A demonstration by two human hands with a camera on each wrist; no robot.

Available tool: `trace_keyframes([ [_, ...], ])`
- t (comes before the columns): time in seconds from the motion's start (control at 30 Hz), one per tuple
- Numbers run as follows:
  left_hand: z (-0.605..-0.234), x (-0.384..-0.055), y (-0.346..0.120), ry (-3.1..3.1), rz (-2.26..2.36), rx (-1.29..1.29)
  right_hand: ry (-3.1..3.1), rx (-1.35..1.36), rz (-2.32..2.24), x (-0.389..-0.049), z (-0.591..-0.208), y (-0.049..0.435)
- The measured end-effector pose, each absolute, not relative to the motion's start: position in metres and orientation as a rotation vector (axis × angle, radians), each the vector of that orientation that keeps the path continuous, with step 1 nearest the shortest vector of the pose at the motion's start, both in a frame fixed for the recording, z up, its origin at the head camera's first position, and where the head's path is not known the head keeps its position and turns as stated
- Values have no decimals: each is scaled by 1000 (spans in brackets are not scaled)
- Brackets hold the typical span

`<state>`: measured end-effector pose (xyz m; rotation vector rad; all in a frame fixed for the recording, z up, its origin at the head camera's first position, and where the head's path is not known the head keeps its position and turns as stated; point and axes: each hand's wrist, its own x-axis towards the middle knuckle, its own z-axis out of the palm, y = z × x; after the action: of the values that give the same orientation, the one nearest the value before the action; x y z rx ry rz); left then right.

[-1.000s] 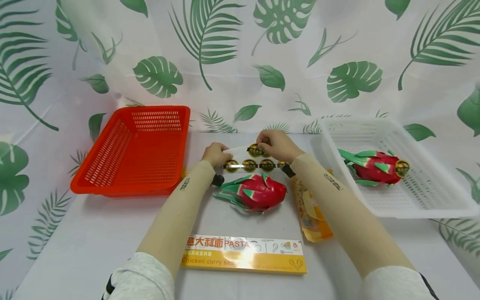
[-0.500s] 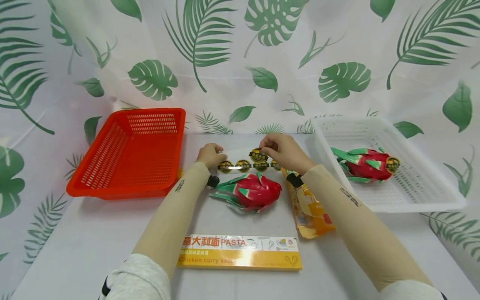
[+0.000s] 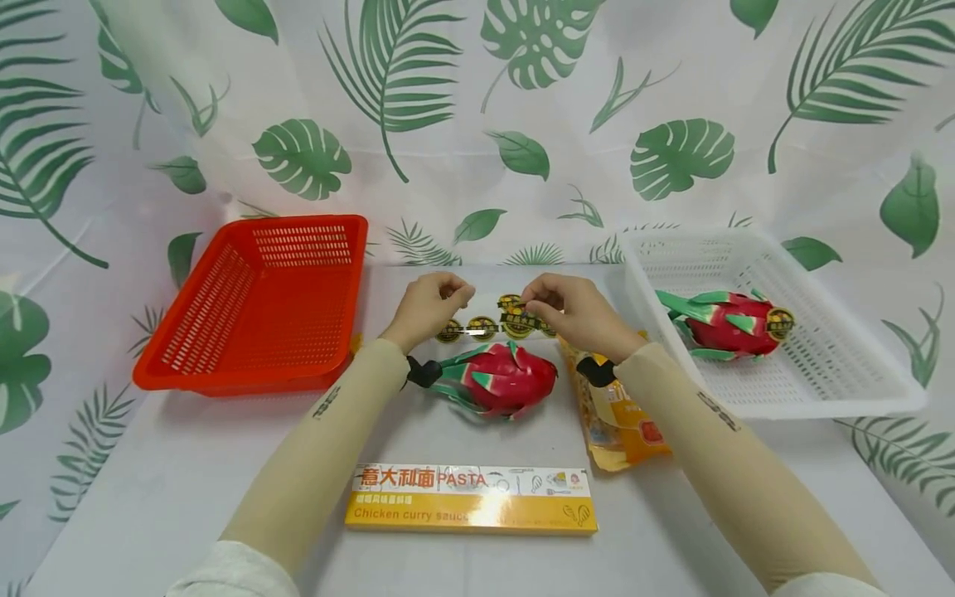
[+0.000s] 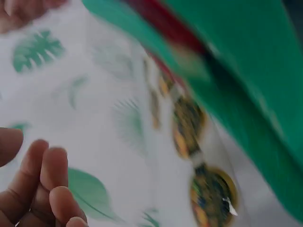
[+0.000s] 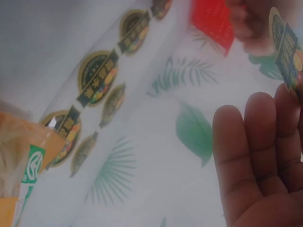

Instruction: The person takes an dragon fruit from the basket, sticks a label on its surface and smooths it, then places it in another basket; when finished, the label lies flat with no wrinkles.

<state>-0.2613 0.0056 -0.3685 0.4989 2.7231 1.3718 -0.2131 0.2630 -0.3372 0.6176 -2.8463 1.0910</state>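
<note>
Evidently, mid-frame, the right hand (image 3: 573,313) pinches a dark sticker (image 5: 285,52) in its grip near a dragon fruit (image 3: 509,381); the left hand (image 3: 427,308), partly blurred, seems apart in its grip

left grip (image 3: 427,308) | lifted off sticker sheet (image 3: 485,305) | moved inward, nearer right grip (image 3: 570,308)

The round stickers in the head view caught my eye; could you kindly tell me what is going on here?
A person's right hand pinches a round sticker near a sheet of similar ones, while the left hand hovers nearby, apparently holding nothing. A red dragon fruit lies on the person's side of the sheet, with no sticker showing on it. A second dragon fruit, in the white basket, bears one.
</note>
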Motion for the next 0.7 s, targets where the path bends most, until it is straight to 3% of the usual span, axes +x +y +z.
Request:
trace_keyframes([
  [0.33,-349,-220,20,2651,1267,817,-2829,635,1190,-202,-334,264],
  [0.7,-348,-202,31,2640,1368,826,-2786,621,1266,-190,-332,265],
])
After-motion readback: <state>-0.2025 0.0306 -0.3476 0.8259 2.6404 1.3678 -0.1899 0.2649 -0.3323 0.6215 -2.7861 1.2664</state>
